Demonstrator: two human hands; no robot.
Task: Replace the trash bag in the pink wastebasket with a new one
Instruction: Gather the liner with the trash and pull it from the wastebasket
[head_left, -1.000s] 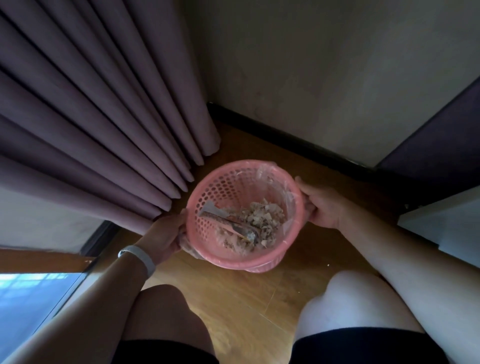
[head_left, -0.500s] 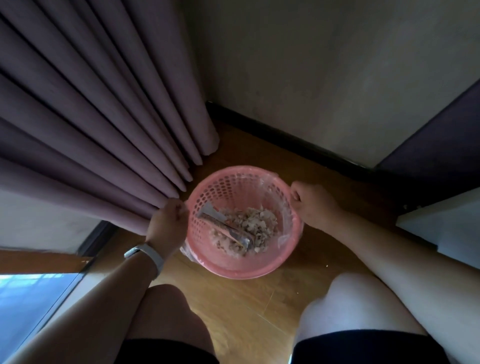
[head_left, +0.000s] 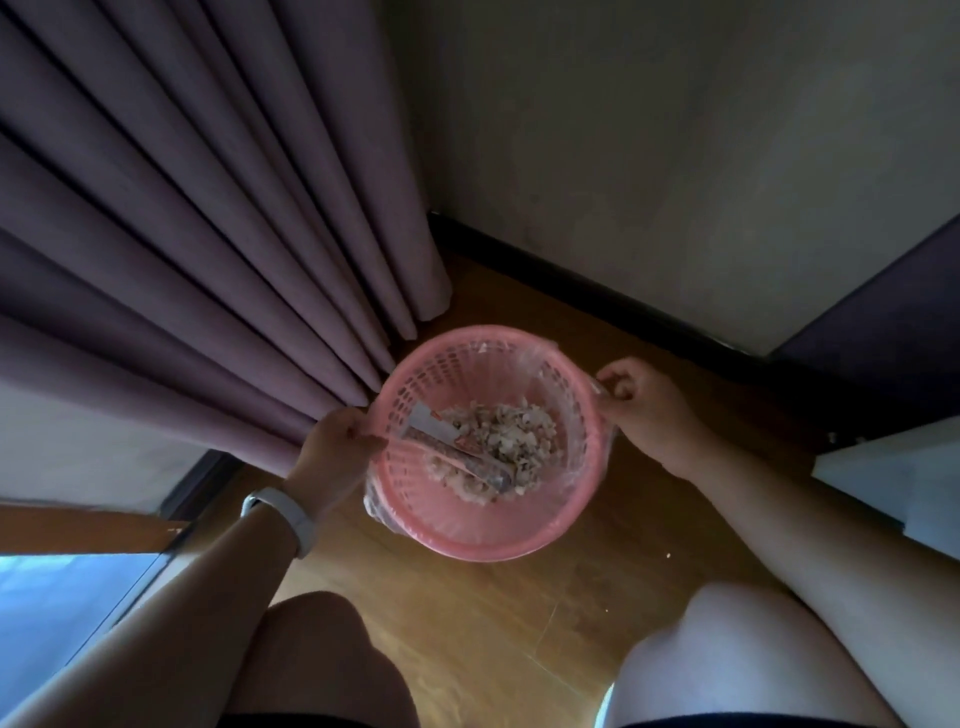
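Observation:
The pink wastebasket (head_left: 470, 540) stands on the wooden floor between my knees, lined with a clear trash bag (head_left: 569, 395). Pale scraps and a silvery wrapper (head_left: 467, 457) lie at its bottom. My left hand (head_left: 332, 449) pinches the bag's edge at the left rim. My right hand (head_left: 641, 402) pinches the bag's edge at the right rim, fingers curled. The bag's folded-over edge hangs outside the basket at the lower left (head_left: 379, 506).
Purple curtain folds (head_left: 208, 260) hang close to the basket's left and back. A beige wall with dark skirting (head_left: 623, 306) runs behind. A white furniture corner (head_left: 893, 478) is at the right. My knees (head_left: 332, 654) flank the open floor in front.
Both hands have moved from the basket's sides up to its rim and taken hold of the bag's edge. The basket now stands level, a little farther from me.

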